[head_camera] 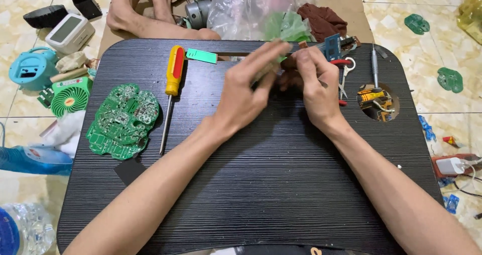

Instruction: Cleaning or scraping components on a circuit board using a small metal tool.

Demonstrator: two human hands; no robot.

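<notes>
Small dark part (287, 79): pinched between both hands, blurred.
Left hand (246, 91): fingertips closed on it.
Right hand (316, 84): fingers curled, gripping it.
Count: one screwdriver (171, 89), one green circuit board (123, 120).

The black table (281, 184) carries a green circuit board (123, 120), a yellow-handled screwdriver (172, 86), scissors (344, 76) and a green tag (202, 56).

The lap table (281, 184) shows matt black wood-grain ridges. On it, left of the hands, a glossy green circuit board (123, 120) lies beside a screwdriver (170, 91) with a shiny metal shaft and smooth yellow-red plastic handle.
</notes>
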